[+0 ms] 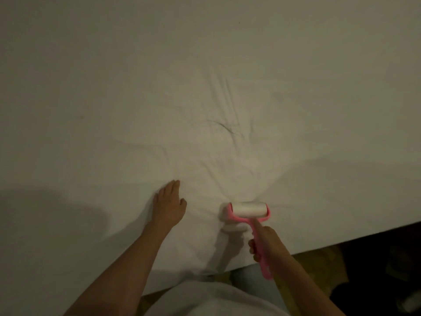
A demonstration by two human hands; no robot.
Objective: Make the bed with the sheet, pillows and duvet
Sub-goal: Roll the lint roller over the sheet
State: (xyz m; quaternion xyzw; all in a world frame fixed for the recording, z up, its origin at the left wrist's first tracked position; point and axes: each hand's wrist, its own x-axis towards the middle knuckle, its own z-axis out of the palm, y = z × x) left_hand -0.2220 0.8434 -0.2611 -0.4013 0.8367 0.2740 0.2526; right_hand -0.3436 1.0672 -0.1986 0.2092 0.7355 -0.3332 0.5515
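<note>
Two hands: left hand (169,205) flat, right hand (266,241) gripping.

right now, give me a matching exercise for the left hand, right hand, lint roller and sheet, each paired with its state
Column one:
1. left hand
2. right hand
3. lint roller
4. sheet

Column two:
A. creased, spread over the bed
B. flat on the fabric, fingers straight
C. white drum resting on the sheet
D. grips a pink handle

Pairs: 1-B, 2-D, 3-C, 4-A
</note>
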